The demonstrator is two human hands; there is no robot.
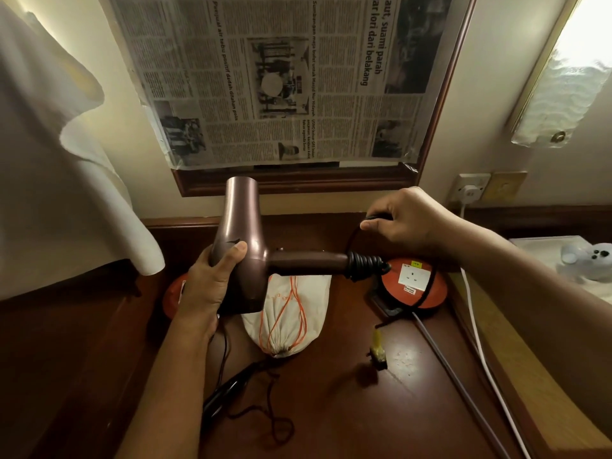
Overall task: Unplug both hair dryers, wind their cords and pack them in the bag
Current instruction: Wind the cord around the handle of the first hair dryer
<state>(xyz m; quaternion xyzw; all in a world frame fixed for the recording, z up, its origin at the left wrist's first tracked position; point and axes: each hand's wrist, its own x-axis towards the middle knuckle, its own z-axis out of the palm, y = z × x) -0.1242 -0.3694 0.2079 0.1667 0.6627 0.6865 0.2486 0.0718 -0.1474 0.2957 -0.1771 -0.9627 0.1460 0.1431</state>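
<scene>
My left hand [212, 283] grips the barrel of a brown hair dryer [241, 226], held above the wooden table with its nozzle up and its handle pointing right. Black cord [364, 265] is wound in several coils around the end of the handle. My right hand [410, 220] pinches the loose part of that cord just above the coils. Below the dryer lies a white drawstring bag [288, 319] with orange strings. A second, black device with a thin black cord [228, 389] lies on the table near my left forearm, partly hidden.
An orange extension reel [414, 286] with a socket sits right of the bag; another orange object [172, 299] shows behind my left wrist. A wall socket [470, 190] holds a white plug, its white cable [477, 326] and a grey cable running down the right. A newspaper-covered mirror hangs behind.
</scene>
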